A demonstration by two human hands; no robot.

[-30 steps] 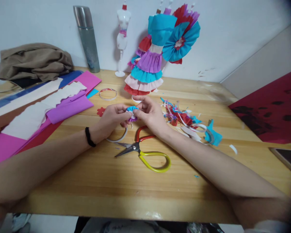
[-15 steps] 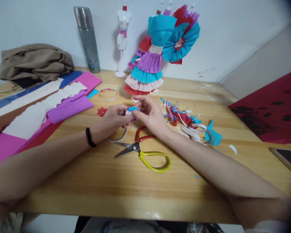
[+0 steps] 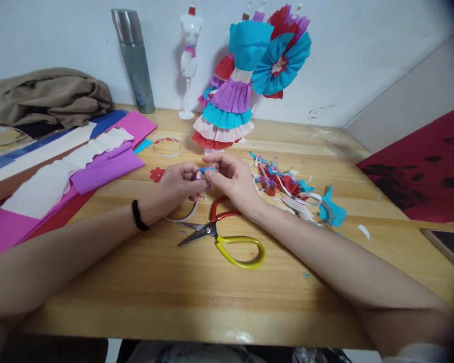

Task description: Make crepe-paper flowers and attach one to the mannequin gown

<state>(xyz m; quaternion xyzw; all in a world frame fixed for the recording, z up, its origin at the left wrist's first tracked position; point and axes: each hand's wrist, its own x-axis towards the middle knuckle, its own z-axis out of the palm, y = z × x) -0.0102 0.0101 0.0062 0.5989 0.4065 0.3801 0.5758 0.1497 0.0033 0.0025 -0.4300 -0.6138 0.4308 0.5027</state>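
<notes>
Between both sets of fingertips is a small gathered paper rosette (image 3: 205,173) in blue, white and purple. My left hand (image 3: 176,185) pinches its left side, and my right hand (image 3: 232,180) holds its right side with thumb and fingers. Much of the rosette is hidden by the fingers. Just below the hands lie scissors (image 3: 211,230) with one red and one yellow handle, blades apart and pointing left. A white tape ring (image 3: 182,219) sits partly under my left hand. Left of that hand is a red paper flower (image 3: 157,174).
A paper dress on a stand (image 3: 232,96) and a bare white mannequin (image 3: 189,60) stand at the back beside a flask (image 3: 134,65). Coloured paper sheets (image 3: 109,169) and a brown cloth (image 3: 55,96) lie left. Paper scraps (image 3: 287,184) and a phone (image 3: 448,247) are right.
The rosette has turned slightly between my fingers, and less of its blue and white face shows. The whole view has shifted a little; the scissors and papers stay put.
</notes>
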